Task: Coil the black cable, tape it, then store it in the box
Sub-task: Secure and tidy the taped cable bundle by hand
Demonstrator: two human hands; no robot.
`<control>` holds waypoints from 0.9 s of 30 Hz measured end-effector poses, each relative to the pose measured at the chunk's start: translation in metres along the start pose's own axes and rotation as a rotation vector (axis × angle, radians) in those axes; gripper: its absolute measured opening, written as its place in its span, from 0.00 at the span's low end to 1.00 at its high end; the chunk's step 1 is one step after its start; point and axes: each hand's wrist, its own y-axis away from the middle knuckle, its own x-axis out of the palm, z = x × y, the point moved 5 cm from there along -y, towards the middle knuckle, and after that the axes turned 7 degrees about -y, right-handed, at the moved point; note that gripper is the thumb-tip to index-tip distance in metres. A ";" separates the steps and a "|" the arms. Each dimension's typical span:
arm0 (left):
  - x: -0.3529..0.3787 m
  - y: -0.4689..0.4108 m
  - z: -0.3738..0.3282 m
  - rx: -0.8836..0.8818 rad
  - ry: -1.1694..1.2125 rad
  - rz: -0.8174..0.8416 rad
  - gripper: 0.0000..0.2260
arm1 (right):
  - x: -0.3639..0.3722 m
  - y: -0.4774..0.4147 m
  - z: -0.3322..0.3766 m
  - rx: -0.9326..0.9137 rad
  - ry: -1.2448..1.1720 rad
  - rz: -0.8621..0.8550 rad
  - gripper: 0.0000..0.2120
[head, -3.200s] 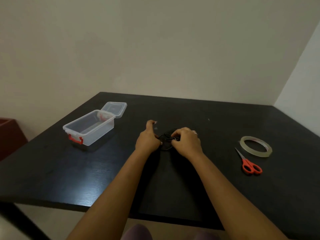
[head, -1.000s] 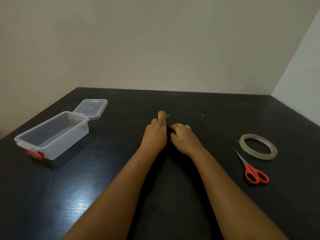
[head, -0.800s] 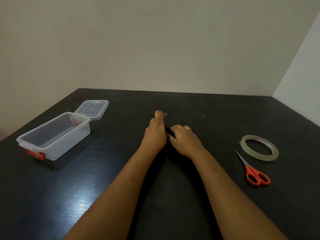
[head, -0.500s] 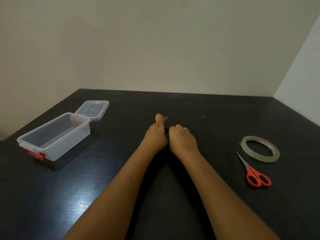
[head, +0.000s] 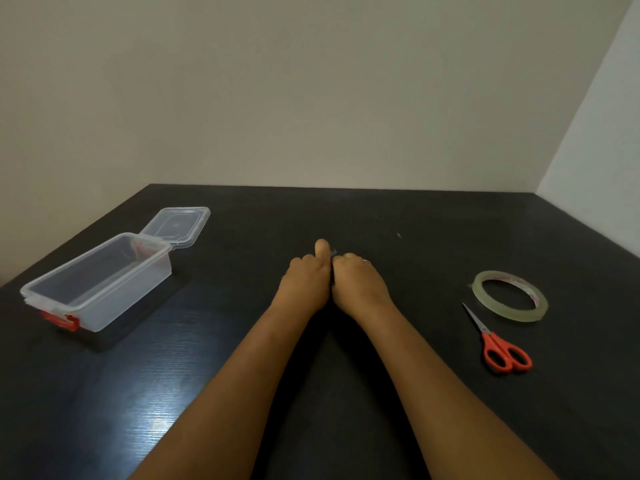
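My left hand (head: 306, 282) and my right hand (head: 356, 282) are pressed together at the middle of the black table (head: 433, 230), fingers curled. Between them they grip the coiled black cable (head: 332, 271), of which only a thin dark sliver shows between the hands. A small scrap of clear tape (head: 334, 251) glints by my raised left thumb. The clear plastic box (head: 100, 278) with red latches stands open at the left, its lid folded back.
A roll of clear tape (head: 509, 295) lies flat at the right, with red-handled scissors (head: 498, 344) just in front of it. Walls close off the table at the back and the right. The table's left edge runs past the box.
The coil, open and visible between my hands earlier, is now squeezed almost out of sight. My hands have drawn tighter together. The view has shifted, so the box sits further left.
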 end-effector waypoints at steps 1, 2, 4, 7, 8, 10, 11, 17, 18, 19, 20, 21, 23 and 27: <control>0.003 -0.001 -0.002 0.041 -0.094 -0.009 0.15 | 0.000 0.000 -0.001 0.007 -0.012 0.014 0.10; 0.004 -0.002 -0.003 0.060 -0.138 -0.035 0.15 | 0.001 0.000 -0.002 0.016 -0.028 0.029 0.11; 0.001 -0.003 -0.001 0.038 -0.040 -0.096 0.14 | 0.004 -0.002 -0.005 0.029 -0.055 0.051 0.10; -0.009 0.001 0.000 -0.021 0.357 -0.154 0.13 | 0.007 -0.004 -0.010 0.066 -0.094 0.048 0.09; -0.012 0.003 -0.001 -0.029 0.469 -0.174 0.12 | 0.006 -0.005 -0.012 0.080 -0.130 0.025 0.09; -0.018 0.002 0.001 -0.062 0.665 -0.230 0.11 | 0.004 -0.007 -0.016 0.118 -0.216 -0.027 0.10; -0.020 0.000 0.003 -0.077 0.730 -0.231 0.13 | 0.002 -0.008 -0.018 0.131 -0.255 -0.048 0.10; -0.015 -0.001 0.002 -0.177 1.207 0.054 0.13 | -0.004 -0.008 -0.029 0.239 -0.534 -0.189 0.09; -0.015 -0.001 0.001 -0.192 1.294 0.051 0.10 | -0.004 -0.009 -0.030 0.249 -0.570 -0.195 0.09; -0.016 0.000 0.001 -0.205 1.395 0.029 0.07 | -0.003 -0.009 -0.031 0.242 -0.611 -0.183 0.09; -0.018 0.000 0.002 -0.216 1.492 0.003 0.05 | -0.001 -0.010 -0.029 0.219 -0.666 -0.162 0.08; -0.021 0.000 0.003 -0.227 1.571 -0.020 0.04 | 0.001 -0.010 -0.027 0.185 -0.730 -0.133 0.07; -0.022 0.000 0.006 -0.240 1.615 -0.029 0.04 | 0.005 -0.009 -0.021 0.123 -0.842 -0.054 0.09; -0.025 0.001 0.006 -0.160 1.553 0.009 0.06 | 0.004 -0.008 -0.018 0.028 -0.957 0.022 0.30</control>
